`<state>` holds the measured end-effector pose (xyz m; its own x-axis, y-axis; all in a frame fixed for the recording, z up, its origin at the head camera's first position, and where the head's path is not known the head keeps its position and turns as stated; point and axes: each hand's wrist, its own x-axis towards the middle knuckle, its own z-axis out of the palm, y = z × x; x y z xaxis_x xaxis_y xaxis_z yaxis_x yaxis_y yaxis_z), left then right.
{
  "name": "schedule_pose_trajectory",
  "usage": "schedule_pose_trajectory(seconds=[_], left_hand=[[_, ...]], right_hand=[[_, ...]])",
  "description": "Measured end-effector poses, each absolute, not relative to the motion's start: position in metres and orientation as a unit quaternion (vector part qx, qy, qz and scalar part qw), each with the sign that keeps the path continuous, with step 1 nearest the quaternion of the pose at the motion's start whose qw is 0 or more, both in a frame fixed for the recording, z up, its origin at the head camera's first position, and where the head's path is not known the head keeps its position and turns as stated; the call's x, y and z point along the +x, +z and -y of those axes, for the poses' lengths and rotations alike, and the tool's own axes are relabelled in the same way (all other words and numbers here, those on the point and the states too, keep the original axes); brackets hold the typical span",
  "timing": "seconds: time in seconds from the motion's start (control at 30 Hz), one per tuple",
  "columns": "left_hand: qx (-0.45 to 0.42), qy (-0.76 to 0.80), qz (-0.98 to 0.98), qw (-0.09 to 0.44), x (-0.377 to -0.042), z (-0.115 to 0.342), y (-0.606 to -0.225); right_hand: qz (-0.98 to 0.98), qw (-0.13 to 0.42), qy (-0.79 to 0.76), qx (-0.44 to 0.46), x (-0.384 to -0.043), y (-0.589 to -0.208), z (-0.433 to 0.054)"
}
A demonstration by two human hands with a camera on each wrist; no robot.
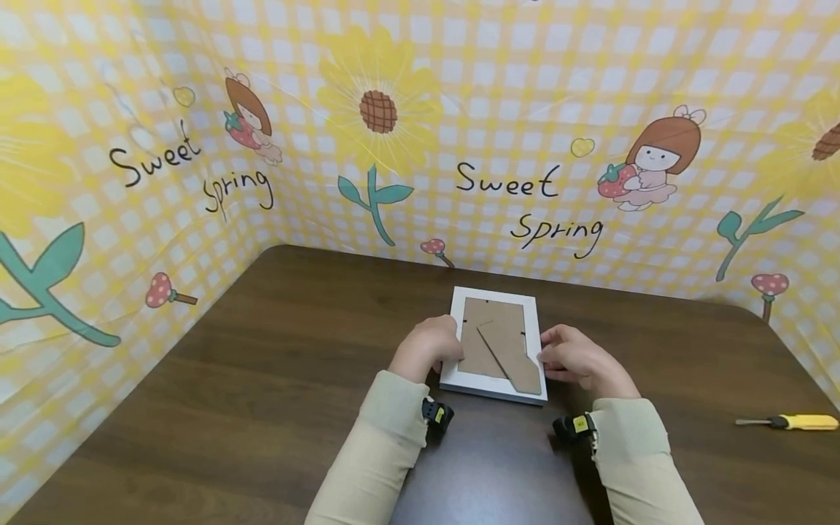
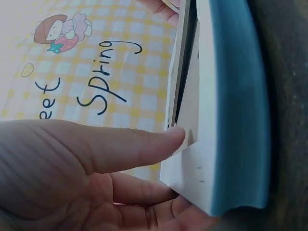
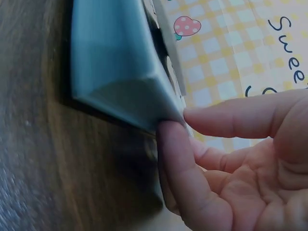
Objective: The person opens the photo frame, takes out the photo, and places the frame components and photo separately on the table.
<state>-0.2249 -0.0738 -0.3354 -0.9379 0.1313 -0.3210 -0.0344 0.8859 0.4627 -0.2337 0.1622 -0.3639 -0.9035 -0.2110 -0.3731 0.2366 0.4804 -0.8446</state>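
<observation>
on the table, back up: white picture frame | left hand, right hand pinching its sides | brown backing looks in place; what's left, can't tell | screwdriver well apart, unheld

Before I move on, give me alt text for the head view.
A person's left hand and right hand hold the two sides of a white picture frame, its brown backing facing up. On the dark table, a yellow-handled screwdriver lies far right; behind hangs a yellow checked cloth printed "Sweet Spring".
</observation>
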Motion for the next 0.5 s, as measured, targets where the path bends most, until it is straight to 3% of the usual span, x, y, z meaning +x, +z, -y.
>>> schedule_pose_trajectory(seconds=[0.33, 0.5], left_hand=[[-0.008, 0.301, -0.939, 0.166, -0.231, 0.088, -0.33], [-0.023, 0.321, -0.935, 0.149, -0.231, 0.085, -0.336]], right_hand=[[-0.818, 0.223, -0.53, -0.018, -0.241, -0.353, -0.179], [-0.818, 0.171, -0.549, -0.014, -0.237, -0.344, -0.215]])
